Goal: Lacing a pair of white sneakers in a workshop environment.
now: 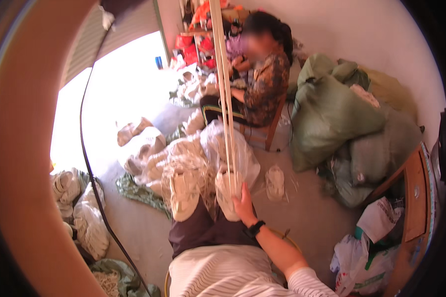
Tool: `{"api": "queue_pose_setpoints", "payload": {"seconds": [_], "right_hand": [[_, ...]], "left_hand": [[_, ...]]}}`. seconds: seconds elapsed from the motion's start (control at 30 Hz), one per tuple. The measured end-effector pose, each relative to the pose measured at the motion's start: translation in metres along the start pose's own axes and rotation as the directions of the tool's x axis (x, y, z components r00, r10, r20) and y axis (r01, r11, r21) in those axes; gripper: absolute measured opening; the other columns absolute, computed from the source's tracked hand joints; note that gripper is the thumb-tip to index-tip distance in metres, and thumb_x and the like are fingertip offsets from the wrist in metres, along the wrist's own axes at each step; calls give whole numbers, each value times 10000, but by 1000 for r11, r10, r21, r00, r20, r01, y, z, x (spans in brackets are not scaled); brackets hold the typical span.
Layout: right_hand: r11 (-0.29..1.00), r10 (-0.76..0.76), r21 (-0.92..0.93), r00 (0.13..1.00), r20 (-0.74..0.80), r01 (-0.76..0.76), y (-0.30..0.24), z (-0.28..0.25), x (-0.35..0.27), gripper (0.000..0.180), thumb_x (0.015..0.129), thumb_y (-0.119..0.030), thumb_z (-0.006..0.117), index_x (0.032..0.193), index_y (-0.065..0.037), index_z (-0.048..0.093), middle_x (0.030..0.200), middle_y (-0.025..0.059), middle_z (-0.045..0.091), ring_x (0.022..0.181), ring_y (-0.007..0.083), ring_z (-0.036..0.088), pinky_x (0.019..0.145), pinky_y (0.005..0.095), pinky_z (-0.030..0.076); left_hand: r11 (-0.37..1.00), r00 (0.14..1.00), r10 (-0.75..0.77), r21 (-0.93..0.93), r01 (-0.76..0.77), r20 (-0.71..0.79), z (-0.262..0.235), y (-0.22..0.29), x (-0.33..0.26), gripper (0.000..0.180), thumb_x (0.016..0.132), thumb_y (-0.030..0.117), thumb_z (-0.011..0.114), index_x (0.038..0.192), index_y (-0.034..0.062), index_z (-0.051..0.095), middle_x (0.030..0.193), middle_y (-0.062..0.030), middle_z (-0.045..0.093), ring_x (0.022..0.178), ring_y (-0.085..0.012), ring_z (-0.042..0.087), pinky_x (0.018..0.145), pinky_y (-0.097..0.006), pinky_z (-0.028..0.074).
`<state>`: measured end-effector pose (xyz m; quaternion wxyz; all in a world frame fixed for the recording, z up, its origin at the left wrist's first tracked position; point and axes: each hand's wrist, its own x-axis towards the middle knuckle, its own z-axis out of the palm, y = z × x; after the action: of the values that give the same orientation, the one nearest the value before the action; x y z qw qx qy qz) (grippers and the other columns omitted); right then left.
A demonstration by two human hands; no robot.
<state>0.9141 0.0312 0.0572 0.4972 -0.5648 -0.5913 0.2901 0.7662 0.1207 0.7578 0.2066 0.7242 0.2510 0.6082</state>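
Observation:
My right hand (pixel 244 205), with a dark band on its wrist, closes on the side of a cream-white sneaker (pixel 224 202) resting on my right thigh. From that shoe, long pale shoelaces (pixel 224 89) stretch taut up past the top edge of the picture. What holds their upper ends is out of sight, and my left hand does not show. A second cream sneaker (pixel 184 195) lies on my left thigh, among loose laces. Another pale shoe (pixel 274 183) sits on the floor to the right.
Beyond my knees lie piled shoes (pixel 153 153) and a clear plastic bag (pixel 233 148). A seated person (pixel 267 84) works farther back. Green sacks (pixel 332 119) and a wooden desk (pixel 415 198) stand right. A black cable (pixel 91 168) hangs left, before bagged shoes (pixel 89 227).

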Motion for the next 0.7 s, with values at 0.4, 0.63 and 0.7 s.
{"api": "queue_pose_setpoints", "payload": {"seconds": [0.4,0.63,0.7], "right_hand": [[1000,8,15,1000,-12,-7,-60,-41,-67,696,818,-45,591,1433,53,281,1463,252,343,1390,361,301,1148,380,233],[999,-27,21,999,-29,27,-64,-45,-79,667,816,-58,618,1398,60,316,1402,267,403,1336,391,369,1105,393,295],[999,-50,-2,998,-41,50,-60,-43,-79,660,814,-56,629,1391,51,326,1380,263,426,1319,391,391,1088,394,314]], "left_hand": [[996,973,86,-33,-81,212,-22,105,-16,214,942,228,625,1055,51,663,816,43,575,741,-58,523,706,-216,449],[998,982,59,27,-65,180,-17,127,-36,222,938,236,633,1055,49,661,835,41,569,761,-65,517,720,-220,457],[999,987,42,5,-43,152,-17,128,-39,216,938,231,634,1052,50,664,826,42,569,756,-66,514,723,-222,458]]}}
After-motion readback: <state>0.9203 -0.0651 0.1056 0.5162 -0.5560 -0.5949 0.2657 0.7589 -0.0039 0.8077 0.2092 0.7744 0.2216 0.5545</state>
